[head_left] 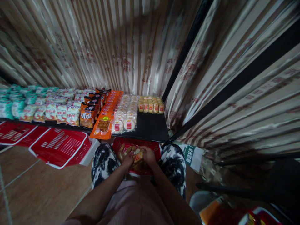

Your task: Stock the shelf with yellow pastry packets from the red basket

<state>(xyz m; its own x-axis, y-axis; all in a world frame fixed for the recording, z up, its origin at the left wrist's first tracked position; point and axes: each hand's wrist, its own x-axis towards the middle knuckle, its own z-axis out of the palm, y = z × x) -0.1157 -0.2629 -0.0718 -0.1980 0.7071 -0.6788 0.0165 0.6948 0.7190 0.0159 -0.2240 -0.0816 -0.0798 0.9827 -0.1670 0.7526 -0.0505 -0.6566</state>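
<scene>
The left hand (128, 160) and the right hand (148, 155) together held, between their fingers, one small yellowish packet with an orange-red label (138, 156), over the red plastic basket (156, 148), which was just before the near edge of the flat black shelf (151, 126). Near the shelf's far right corner stood small yellow packets with red labels (150, 107); to their left lay round white pieces in clear plastic (125, 115).

Room @ shelf (151, 126) R end, pkts (151, 107) L/behind, blk bar (234, 88) R
</scene>
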